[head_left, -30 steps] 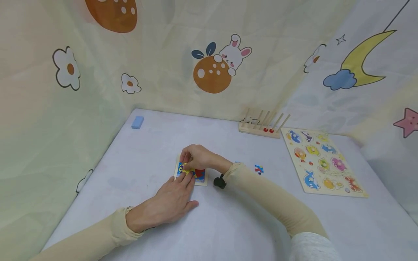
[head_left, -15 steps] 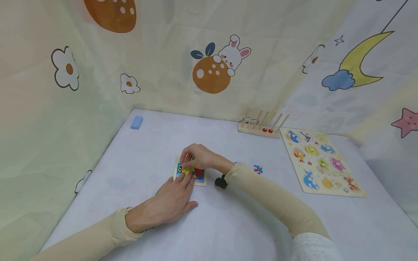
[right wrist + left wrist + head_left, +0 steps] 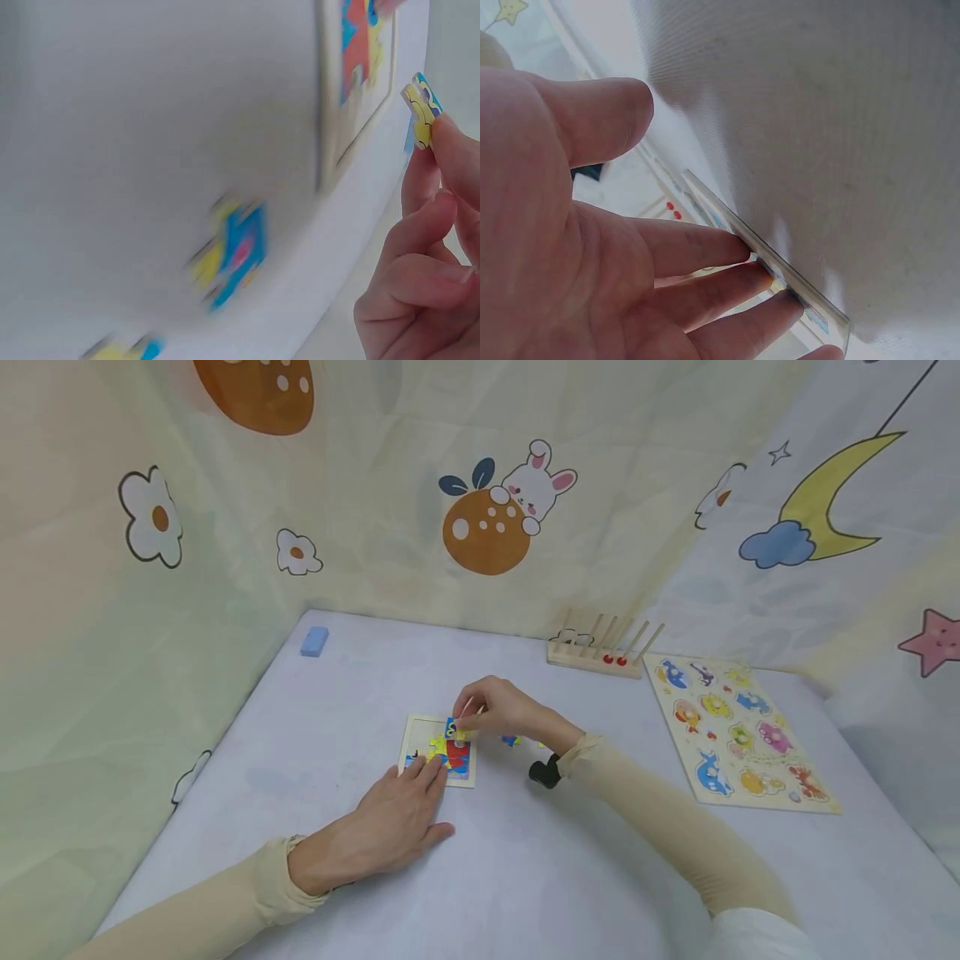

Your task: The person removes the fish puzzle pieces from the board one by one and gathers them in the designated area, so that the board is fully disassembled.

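Note:
My right hand (image 3: 501, 710) pinches a yellow and blue jigsaw piece (image 3: 421, 112) between thumb and fingers, held up over the right side of a small wooden puzzle tray (image 3: 406, 752). In the right wrist view the piece is tilted. Fitted red, yellow and blue pieces (image 3: 457, 755) fill the lower and right parts of the tray, while its bare bottom shows at upper left. My left hand (image 3: 393, 814) lies with fingers extended, fingertips on the tray's near edge and the pieces there. In the left wrist view those fingertips (image 3: 784, 296) press at the rim.
Loose jigsaw pieces (image 3: 240, 251) lie right of the tray, partly covered by the right arm in the head view. Farther right is a large animal peg puzzle board (image 3: 742, 735). A wooden peg rack with red beads (image 3: 596, 658) and a blue block (image 3: 314, 642) stand at the back.
My right hand has moved right from the tray's upper left, taking the jigsaw piece with it and baring the tray bottom there. The left hand stays in place.

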### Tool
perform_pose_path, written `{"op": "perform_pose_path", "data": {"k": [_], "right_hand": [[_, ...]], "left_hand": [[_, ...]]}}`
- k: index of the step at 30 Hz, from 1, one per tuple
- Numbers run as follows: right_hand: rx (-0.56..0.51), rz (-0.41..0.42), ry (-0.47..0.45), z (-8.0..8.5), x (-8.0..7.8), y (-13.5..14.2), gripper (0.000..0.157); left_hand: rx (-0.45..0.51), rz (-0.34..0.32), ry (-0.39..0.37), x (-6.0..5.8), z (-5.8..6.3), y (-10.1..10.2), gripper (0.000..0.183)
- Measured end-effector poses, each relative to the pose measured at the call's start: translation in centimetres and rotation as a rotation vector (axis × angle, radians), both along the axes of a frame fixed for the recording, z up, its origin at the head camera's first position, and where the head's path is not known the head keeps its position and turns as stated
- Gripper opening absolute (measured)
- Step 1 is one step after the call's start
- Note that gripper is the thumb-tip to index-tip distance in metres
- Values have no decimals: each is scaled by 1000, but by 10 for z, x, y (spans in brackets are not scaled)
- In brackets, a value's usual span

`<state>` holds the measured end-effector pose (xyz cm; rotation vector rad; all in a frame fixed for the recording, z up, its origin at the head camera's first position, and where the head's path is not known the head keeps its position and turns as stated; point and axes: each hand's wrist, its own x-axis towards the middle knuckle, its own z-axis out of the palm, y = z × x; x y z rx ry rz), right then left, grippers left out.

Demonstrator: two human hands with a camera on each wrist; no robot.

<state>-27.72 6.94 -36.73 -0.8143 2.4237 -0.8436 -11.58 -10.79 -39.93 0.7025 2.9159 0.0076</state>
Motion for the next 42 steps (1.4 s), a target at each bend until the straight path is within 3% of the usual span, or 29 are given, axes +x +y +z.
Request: {"op": "perform_pose_path", "data": {"k": [6,11,20,26,34,42], "right_hand": [[42,-113,-66,-3,2,49,7],[34,-157,-113,-8,9,78,9],[-7,-158,-168,-18,27,83,8],[26,-129,-81,-26,31,78,4],[98,-155,78,-24,39,73,4],[131,-141,134,-25,45,73,4]], "left_hand": [[7,16,-22,0,0,2,79],[17,11,-9,1,-1,2,78],[35,7,-3,3,3,1,77],[49,-4,5,3,2,1,76],[41,-19,41,4,0,1,75],[22,-18,30,4,1,2,75]]}}
